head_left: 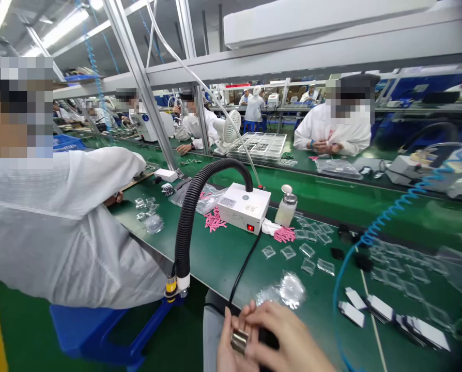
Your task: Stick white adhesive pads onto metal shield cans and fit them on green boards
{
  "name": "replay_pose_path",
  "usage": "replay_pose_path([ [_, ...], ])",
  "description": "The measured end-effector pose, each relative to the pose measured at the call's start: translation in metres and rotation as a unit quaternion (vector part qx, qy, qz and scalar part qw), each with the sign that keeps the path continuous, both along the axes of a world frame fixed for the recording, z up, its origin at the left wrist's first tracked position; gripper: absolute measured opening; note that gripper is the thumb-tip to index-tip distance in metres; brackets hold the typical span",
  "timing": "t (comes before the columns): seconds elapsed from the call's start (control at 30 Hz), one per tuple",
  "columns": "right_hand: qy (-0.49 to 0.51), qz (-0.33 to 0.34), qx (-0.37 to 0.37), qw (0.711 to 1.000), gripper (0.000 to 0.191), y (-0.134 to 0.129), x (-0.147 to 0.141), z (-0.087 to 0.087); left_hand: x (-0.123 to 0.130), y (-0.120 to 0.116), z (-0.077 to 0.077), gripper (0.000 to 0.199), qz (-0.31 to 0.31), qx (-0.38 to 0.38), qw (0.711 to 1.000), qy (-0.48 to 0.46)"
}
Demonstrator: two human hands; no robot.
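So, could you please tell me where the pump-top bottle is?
In the head view, the pump-top bottle stands right of the white control box, behind some pink strips.

**1 Head-Worn Camera Faces Forward and Down**

This single view sits close above the hands point(265, 338), which show at its lower edge, and looks forward along a green workbench point(231, 263) toward the far rows of the factory floor point(14, 330).

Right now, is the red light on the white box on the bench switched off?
No, the red indicator lamp on the front of the white bench unit is glowing.
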State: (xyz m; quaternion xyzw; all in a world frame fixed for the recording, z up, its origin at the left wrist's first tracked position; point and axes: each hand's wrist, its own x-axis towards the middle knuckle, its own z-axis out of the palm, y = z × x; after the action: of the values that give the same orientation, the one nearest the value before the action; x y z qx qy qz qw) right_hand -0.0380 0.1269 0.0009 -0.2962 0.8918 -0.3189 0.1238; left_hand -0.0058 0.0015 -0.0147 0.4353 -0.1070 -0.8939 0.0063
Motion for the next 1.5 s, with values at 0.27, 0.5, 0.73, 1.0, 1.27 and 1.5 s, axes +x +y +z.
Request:
replay_pose_path([
  [0.27, 0.037, -0.220, 0.195, 0.955, 0.020, 0.036, -0.143, 0.015, -0.005, -0.010, 0.012, 0.027, 0.028, -0.028, 0.998, -0.058],
  [0.5, 0.058, -0.230, 0.238, 0.942, 0.025, 0.030, -0.165, -0.010, -0.006, -0.013, 0.019, 0.017, 0.032, -0.066, 0.996, -0.051],
  [0.73, 0.084, -0.204, 0.209, 0.953, 0.022, 0.036, -0.169, -0.007, -0.009, -0.014, 0.023, 0.018, -0.013, -0.025, 0.997, -0.069],
  [1.0, 0.123, 0.010, 0.027, 0.992, 0.025, 0.032, -0.084, 0.051, -0.013, -0.003, 0.044, 0.028, -0.087, -0.044, 0.995, -0.037],
  [1.27, 0.162, 0.211, -0.033, 0.963, 0.020, 0.011, -0.033, 0.051, -0.012, 0.013, 0.047, 0.017, -0.122, -0.004, 0.992, -0.017],
  [1.5, 0.186, 0.241, 0.005, 0.953, 0.020, 0.007, -0.034, 0.046, -0.010, 0.017, 0.057, 0.023, -0.139, 0.029, 0.990, -0.025],
])
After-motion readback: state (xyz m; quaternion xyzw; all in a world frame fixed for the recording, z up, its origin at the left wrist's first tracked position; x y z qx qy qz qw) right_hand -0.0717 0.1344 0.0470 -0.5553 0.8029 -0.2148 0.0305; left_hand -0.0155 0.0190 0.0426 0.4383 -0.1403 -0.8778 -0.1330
